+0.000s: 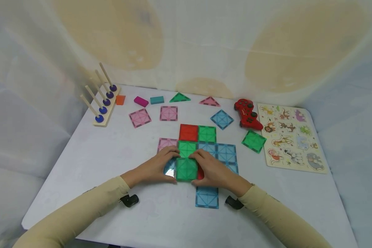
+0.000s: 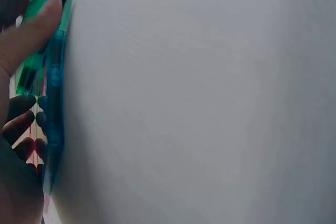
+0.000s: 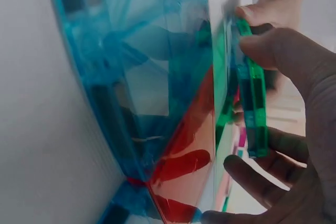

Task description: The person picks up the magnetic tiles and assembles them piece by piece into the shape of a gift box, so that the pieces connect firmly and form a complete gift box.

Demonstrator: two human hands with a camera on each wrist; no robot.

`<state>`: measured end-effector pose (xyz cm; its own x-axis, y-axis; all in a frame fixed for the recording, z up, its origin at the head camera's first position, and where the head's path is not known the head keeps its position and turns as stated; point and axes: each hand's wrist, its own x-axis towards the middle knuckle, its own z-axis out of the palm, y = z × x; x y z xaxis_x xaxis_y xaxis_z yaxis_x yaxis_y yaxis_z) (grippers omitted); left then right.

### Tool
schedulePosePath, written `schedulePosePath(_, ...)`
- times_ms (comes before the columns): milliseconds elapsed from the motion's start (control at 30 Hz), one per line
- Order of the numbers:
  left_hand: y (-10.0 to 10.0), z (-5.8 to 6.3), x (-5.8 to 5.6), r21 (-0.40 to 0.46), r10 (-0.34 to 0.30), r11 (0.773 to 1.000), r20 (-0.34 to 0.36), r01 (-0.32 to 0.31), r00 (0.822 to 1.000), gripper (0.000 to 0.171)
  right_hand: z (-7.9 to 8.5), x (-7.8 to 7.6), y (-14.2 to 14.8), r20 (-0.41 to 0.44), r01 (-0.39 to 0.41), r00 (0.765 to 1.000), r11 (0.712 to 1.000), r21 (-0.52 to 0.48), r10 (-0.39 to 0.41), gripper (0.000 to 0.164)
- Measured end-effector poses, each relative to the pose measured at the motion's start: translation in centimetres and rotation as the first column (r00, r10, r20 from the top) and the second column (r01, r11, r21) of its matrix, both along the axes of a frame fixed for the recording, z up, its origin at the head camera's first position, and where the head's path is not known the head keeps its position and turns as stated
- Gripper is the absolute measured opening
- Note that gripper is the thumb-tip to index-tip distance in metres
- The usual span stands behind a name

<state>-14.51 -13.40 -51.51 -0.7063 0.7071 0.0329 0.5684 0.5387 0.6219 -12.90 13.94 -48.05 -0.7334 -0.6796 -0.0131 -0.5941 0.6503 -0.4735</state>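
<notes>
A translucent green square magnetic tile (image 1: 186, 169) is held between both hands, raised slightly over a flat layout of tiles. My left hand (image 1: 159, 167) grips its left side, thumb at the near corner and fingertips toward the far one. My right hand (image 1: 213, 169) grips the right side the same way; the right wrist view shows the tile (image 3: 253, 93) edge-on against the thumb. Another green tile (image 1: 187, 148) lies just beyond it. A blue tile (image 1: 169, 167) shows partly under my left hand, and a red tile (image 1: 200, 173) is mostly hidden by my right hand.
Joined blue (image 1: 227, 153), red (image 1: 188, 132), green and pink tiles surround the hands. Loose tiles and blocks lie farther back. A wooden peg stand (image 1: 106, 110) stands back left; a red game controller (image 1: 248, 115) and an animal puzzle board (image 1: 292, 137) lie right.
</notes>
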Motion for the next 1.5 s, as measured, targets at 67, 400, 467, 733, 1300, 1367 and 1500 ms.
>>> schedulePosePath(67,-0.1,-0.2,-0.1,0.002,-0.009,1.000,-0.002,0.009,1.000,0.087,0.2,0.0,0.2,0.005,-0.002,1.000,1.000,0.005,0.002,0.080)
schedulePosePath(400,-0.4,0.4,-0.3,0.077,0.094,0.991,0.138,-0.106,0.986,0.080,0.3,-0.6,0.9,-0.107,0.038,0.994,0.999,-0.009,-0.039,0.084)
schedulePosePath(467,-0.2,0.7,-0.4,0.134,0.094,0.983,0.199,-0.122,0.976,0.074,0.2,-0.8,0.9,-0.128,0.034,0.991,0.999,-0.023,-0.037,0.083)
schedulePosePath(733,0.3,1.0,-0.8,0.205,0.088,0.966,0.312,-0.158,0.946,0.065,-0.1,-1.2,0.6,-0.165,0.019,0.986,1.000,-0.024,-0.022,0.082)
schedulePosePath(1300,0.1,1.5,-1.2,0.217,0.105,0.954,0.399,-0.205,0.911,0.055,0.0,-1.2,0.2,-0.211,0.016,0.977,0.999,-0.031,-0.022,0.084)
schedulePosePath(1367,0.1,1.5,-1.3,0.230,0.096,0.951,0.422,-0.208,0.901,0.054,0.0,-1.2,0.2,-0.201,0.025,0.979,0.999,-0.037,-0.032,0.084)
schedulePosePath(1500,0.2,1.7,-1.4,0.297,0.039,0.929,0.513,-0.220,0.858,0.055,0.1,-1.3,0.2,-0.196,0.033,0.980,0.999,-0.039,-0.040,0.084)
